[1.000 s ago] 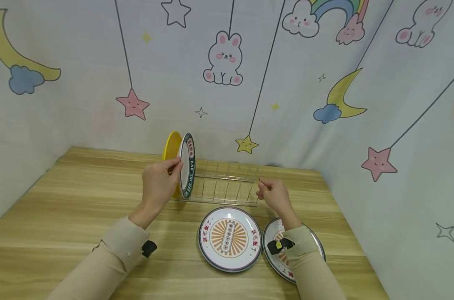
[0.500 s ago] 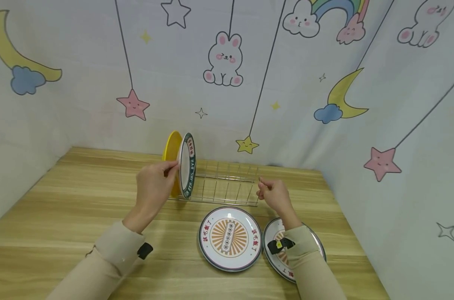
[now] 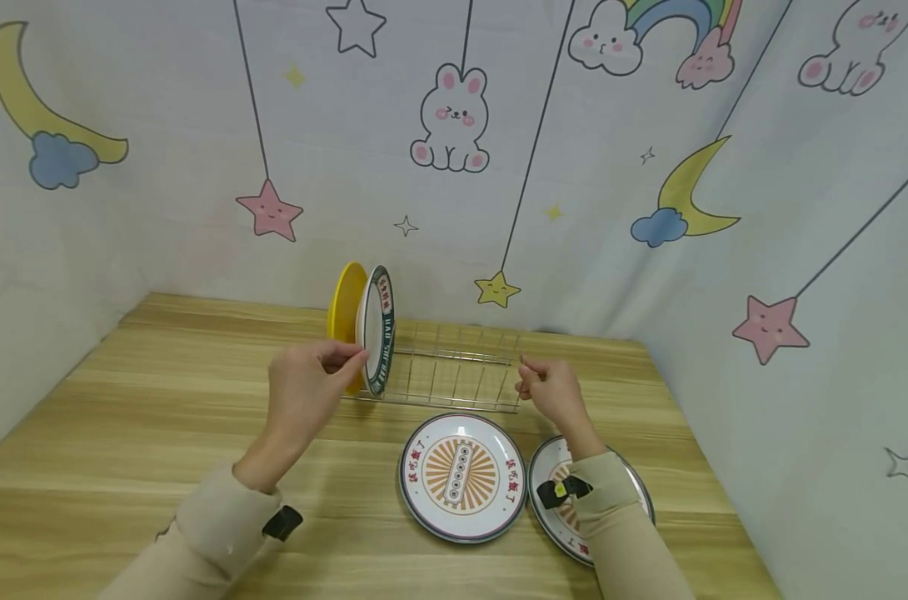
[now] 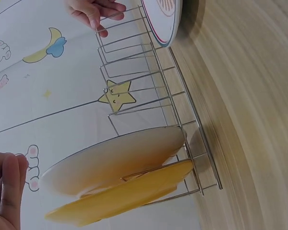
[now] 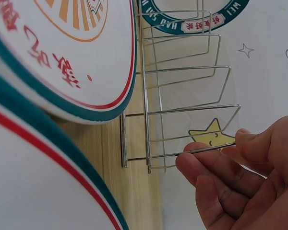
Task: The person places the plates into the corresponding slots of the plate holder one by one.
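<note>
A wire dish rack (image 3: pixel 454 357) stands at the back of the table. In its left end a yellow plate (image 3: pixel 345 304) and a white plate (image 3: pixel 375 342) with a green patterned rim stand upright, side by side. My left hand (image 3: pixel 304 392) is just in front of the white plate. In the left wrist view, its loosely curled fingers (image 4: pixel 10 187) hold nothing, with a gap to the plates. The right hand (image 3: pixel 557 396) pinches the end wire of the rack between thumb and fingers, seen closely in the right wrist view.
Before the rack, a white plate (image 3: pixel 461 479) with an orange sunburst lies flat on the wooden table (image 3: pixel 109 433). A similar plate (image 3: pixel 634 492) lies at its right, partly covered by the right forearm. A patterned cloth wall (image 3: pixel 334 142) rises behind.
My left hand has let go of the upright white plate and drawn back and down toward me. That plate stays standing in the rack. The right hand keeps its hold on the rack's end.
</note>
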Demonstrator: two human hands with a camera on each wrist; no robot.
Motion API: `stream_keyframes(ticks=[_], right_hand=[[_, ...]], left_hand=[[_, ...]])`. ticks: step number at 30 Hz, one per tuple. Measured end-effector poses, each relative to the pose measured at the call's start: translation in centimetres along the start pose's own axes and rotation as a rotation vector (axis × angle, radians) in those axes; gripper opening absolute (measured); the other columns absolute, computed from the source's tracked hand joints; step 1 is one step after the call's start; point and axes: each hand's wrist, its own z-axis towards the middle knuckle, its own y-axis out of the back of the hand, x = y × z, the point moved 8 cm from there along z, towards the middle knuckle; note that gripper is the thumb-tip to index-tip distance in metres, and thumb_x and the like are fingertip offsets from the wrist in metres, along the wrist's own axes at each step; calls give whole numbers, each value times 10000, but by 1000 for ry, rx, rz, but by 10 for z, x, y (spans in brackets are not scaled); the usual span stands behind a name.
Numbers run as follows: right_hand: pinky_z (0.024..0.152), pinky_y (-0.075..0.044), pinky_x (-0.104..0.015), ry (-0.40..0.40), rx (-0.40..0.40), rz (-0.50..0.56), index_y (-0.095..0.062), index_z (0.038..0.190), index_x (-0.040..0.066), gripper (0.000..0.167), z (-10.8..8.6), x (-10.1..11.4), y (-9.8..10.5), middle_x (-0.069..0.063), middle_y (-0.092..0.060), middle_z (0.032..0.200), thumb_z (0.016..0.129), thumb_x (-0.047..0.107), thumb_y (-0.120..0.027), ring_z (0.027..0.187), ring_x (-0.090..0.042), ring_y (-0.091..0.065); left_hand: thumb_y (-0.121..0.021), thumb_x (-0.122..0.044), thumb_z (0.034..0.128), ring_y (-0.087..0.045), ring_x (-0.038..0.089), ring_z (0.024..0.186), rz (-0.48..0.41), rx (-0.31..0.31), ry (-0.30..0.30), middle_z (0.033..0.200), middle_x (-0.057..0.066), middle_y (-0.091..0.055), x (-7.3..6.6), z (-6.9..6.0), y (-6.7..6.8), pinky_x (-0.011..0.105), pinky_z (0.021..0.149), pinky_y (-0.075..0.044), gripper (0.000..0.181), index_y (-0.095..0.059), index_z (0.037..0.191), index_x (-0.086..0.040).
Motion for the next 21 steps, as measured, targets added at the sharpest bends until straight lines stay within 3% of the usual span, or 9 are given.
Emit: stream_keyframes(ticks=[8, 12, 21], right_hand=[[805, -571, -481, -3, -1, -8, -569, 1360, 4, 360, 1, -3, -1, -165, -729, 928, 1023, 129, -550, 826, -322, -703], [807, -570, -486, -4, 1, -4, -569, 1362, 8, 362, 1, -4, -1, -167, -728, 942, 1024, 134, -550, 835, -325, -702], [827, -565, -480, -9, 12, -6, -572, 1364, 20, 362, 1, -4, -1, -202, -717, 996, 1026, 150, -548, 848, -321, -702]], left_hand=[[-754, -82, 879, -658, 139, 621, -148, 135, 153, 756, 48, -722, 9, -21, -17, 197, 553, -545, 93, -770, 918, 0], [-741, -117, 897, -663, 166, 616, -174, 192, 241, 707, 21, -698, 19, -32, -28, 230, 555, -559, 105, -764, 906, -15], [-694, -76, 926, -701, 272, 707, -290, 260, 447, 817, 144, -714, 34, -50, -46, 250, 605, -588, 128, -739, 963, 37]])
